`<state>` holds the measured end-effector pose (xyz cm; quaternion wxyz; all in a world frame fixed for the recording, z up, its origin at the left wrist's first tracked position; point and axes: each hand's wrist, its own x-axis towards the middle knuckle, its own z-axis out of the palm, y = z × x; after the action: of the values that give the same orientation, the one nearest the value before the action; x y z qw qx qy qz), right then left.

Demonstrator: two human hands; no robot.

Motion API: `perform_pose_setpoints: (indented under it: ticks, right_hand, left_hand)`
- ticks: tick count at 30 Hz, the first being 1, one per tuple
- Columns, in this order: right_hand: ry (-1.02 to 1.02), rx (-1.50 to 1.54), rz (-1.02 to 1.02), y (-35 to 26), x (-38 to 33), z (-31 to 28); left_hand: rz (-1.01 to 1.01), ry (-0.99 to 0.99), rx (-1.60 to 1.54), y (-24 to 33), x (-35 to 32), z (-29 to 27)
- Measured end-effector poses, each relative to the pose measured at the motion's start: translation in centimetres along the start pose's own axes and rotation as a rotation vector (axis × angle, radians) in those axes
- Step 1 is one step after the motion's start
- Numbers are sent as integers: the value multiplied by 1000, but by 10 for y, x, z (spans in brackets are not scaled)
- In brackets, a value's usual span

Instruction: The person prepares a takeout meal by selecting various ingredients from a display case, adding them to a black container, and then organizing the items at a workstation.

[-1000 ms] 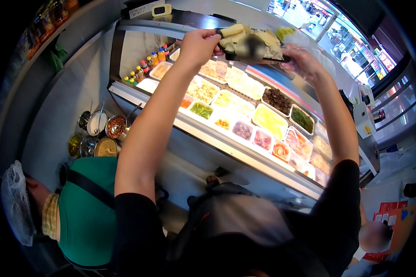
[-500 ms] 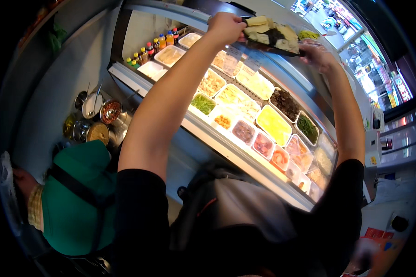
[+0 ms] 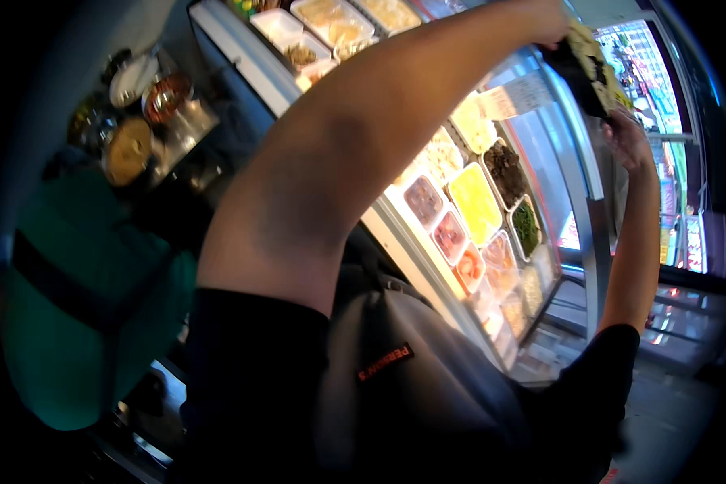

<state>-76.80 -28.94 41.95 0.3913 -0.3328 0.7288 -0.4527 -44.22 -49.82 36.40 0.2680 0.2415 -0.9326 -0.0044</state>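
Note:
Between my two raised hands, at the upper right, is a dark tray [image 3: 579, 77] loaded with pale and dark pieces of food [image 3: 595, 64]. My left hand [image 3: 547, 21] closes on its far end, reaching across above the glass-fronted food case [image 3: 577, 173]. The near end is gripped by my right hand [image 3: 627, 142], its fingers bent at the tray's edge. The tray slants in the picture, and its exact contents are blurred. My left forearm covers part of the case.
Inside the case are several food tubs, among them a yellow one [image 3: 474, 206] and a dark one [image 3: 504, 171]. Bowls and pots, including a tan-filled one [image 3: 127, 152], stand at left. A person in green [image 3: 64, 298] is close on my left. Bright storefronts [image 3: 641, 73] show beyond.
The view has swung round. My hands and the tray now appear farther right, with the tray slanting more steeply. The person in green appears lower and farther left.

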Motion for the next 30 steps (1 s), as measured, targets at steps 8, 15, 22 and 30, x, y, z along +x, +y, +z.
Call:
perform_pose_setpoints:
  ticks: [8, 15, 22, 30]
  right_hand:
    - [32, -63, 18, -6, 1, 29]
    - [18, -12, -125, -7, -1, 59]
    - [106, 46, 81, -22, -15, 60]
    - [142, -73, -42, -29, -42, 36]
  left_hand:
    - [-471, 269, -1006, -6, -24, 7]
    - [-86, 389, -449, -29, -30, 4]
    - [-373, 354, -935, -4, -24, -3]
    - [-570, 105, -1292, 14, -13, -19]
